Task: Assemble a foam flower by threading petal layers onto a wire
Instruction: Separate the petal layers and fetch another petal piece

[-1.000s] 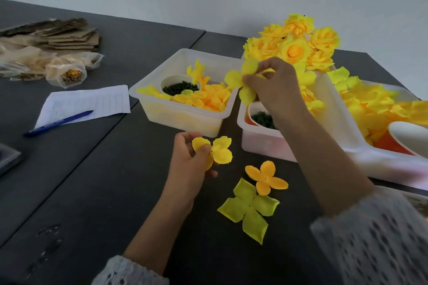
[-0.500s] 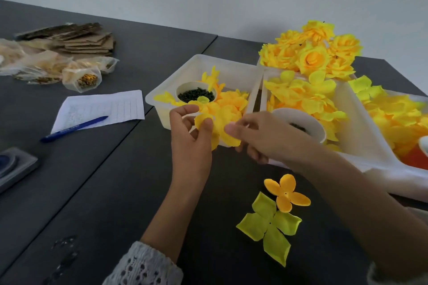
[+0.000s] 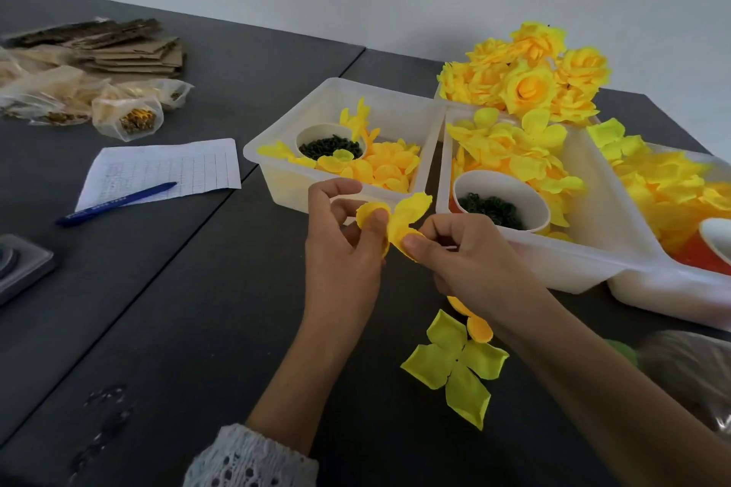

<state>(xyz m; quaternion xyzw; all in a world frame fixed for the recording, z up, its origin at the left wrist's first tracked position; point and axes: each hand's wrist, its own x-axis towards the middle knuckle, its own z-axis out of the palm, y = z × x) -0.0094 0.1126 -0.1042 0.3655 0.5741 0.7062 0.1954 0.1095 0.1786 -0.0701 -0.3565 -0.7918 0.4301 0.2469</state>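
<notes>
Both hands meet above the dark grey table (image 3: 166, 328), in front of the clear plastic bins. The left hand (image 3: 342, 253) pinches the yellow foam petal layers (image 3: 399, 223) between thumb and fingers. The right hand (image 3: 463, 261) pinches the same layers from the other side. The wire is not visible. Below the right wrist, 1 pale yellow four-lobed foam petal piece (image 3: 455, 366) lies flat on the table, touching a small orange-yellow petal piece (image 3: 478, 328).
</notes>
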